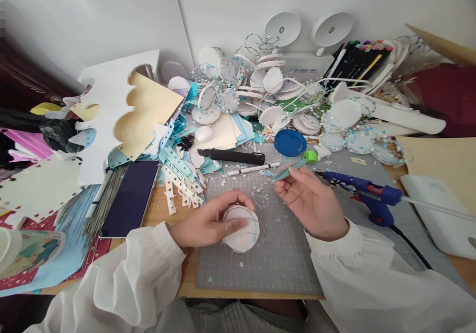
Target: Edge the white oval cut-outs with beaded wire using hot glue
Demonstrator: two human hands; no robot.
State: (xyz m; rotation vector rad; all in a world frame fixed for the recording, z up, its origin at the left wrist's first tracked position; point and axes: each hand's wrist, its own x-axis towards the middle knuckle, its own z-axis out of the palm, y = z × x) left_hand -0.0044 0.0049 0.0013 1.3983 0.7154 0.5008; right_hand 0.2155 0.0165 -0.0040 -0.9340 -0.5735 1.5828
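Observation:
My left hand (204,224) is closed round a white foam disc (243,236), thumb across its face. Thin wire and a few pale blue specks show on the disc. Between the fingertips of my right hand (314,204) is a pair of teal tweezers (284,173), tips pointing left, above the grey cutting mat (260,273). Tiny blue and white paper flowers (256,191) lie scattered on the mat between and beyond my hands. A blue hot glue gun (372,191) lies right of my right hand, and a blue round lid (290,143) sits beyond it.
A black utility knife (238,156) and a white pen (253,169) lie at the mat's far side. White discs and beaded wire (230,75) pile up along the wall. A phone (130,199) and punched paper strips (182,179) lie left. A white box (442,214) stands right.

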